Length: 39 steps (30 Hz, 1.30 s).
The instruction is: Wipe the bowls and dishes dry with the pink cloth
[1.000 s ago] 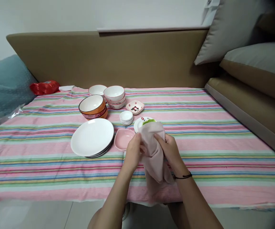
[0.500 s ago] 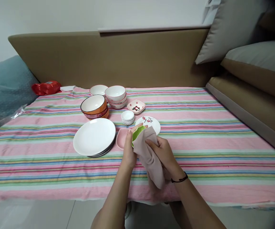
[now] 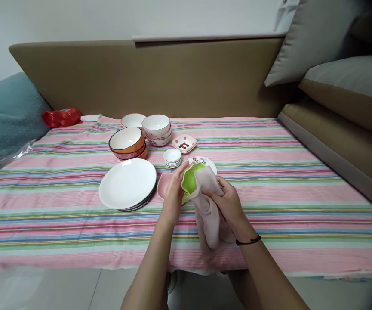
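My left hand (image 3: 173,194) grips a small green dish (image 3: 190,180) by its left edge, tilted up above the striped cloth. My right hand (image 3: 229,204) presses a pale pink cloth (image 3: 210,215) against the dish's right side; the cloth hangs down below both hands. Both hands are closed on what they hold. Just behind the hands lie a small white plate with a red flower print (image 3: 205,162) and a pink square dish (image 3: 163,188), partly hidden by my left hand.
A stack of white plates (image 3: 127,184) lies to the left. Behind it are orange bowls (image 3: 127,143), white patterned bowls (image 3: 156,128), a stack of tiny white saucers (image 3: 172,158) and a small square dish (image 3: 184,143). A red packet (image 3: 61,116) lies far left; cushions (image 3: 334,64) at right.
The green dish has turned from hidden under the cloth to showing its inside. The cloth has slid toward the dish's right side under my right hand.
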Tool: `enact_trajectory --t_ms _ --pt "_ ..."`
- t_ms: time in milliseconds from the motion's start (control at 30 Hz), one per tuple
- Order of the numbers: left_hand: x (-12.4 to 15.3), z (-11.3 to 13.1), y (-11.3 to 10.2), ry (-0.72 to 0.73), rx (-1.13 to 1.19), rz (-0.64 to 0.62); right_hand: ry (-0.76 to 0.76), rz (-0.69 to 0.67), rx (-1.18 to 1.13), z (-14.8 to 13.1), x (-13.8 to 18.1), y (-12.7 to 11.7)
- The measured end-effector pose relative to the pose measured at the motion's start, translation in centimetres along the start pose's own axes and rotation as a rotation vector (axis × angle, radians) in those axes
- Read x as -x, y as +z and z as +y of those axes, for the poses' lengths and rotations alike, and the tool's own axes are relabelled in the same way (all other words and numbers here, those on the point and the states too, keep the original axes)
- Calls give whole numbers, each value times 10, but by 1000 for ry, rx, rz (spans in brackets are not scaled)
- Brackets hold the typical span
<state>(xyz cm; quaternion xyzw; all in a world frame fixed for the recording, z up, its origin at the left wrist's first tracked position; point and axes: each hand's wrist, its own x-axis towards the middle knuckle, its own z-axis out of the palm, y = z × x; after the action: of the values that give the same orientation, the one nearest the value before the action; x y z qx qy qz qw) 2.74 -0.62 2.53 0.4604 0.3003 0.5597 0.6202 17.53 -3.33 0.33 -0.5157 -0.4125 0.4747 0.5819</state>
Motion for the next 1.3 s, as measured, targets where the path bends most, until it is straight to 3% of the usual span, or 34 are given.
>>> enact_trajectory --t_ms 100,200,333,400,467,533,567,633,700,867,967,1133,1300 --pt "-1 -3 1 -10 -11 94 -22 -158 -3 -2 3 1" --pt "1 -1 4 18 -6 70 -42 -277 -20 -3 6 5" --pt "3 0 9 15 108 154 -79 -279 44 -1 9 11" --pt "2 0 11 33 167 231 -112 -210 112 -2 12 12" --pt "0 0 11 58 242 301 -237 -53 220 -6 16 12" --pt "-3 0 9 90 295 350 -476 61 377 -11 22 12" --pt "-4 0 8 109 309 371 -617 48 462 -13 25 13" --pt "-6 -1 6 122 318 390 -836 -103 620 -14 30 16" --pt "-6 -3 4 108 293 377 -916 -257 770 -11 32 22" --pt "-3 -6 1 138 62 317 -866 -406 991 -4 29 30" --pt "-2 -2 -3 86 128 306 -899 -421 902 -7 28 24" --pt "-6 6 -12 121 280 385 -906 -288 824 -10 32 21" --pt "-4 -1 -4 19 203 307 -870 -423 948 -4 28 27"
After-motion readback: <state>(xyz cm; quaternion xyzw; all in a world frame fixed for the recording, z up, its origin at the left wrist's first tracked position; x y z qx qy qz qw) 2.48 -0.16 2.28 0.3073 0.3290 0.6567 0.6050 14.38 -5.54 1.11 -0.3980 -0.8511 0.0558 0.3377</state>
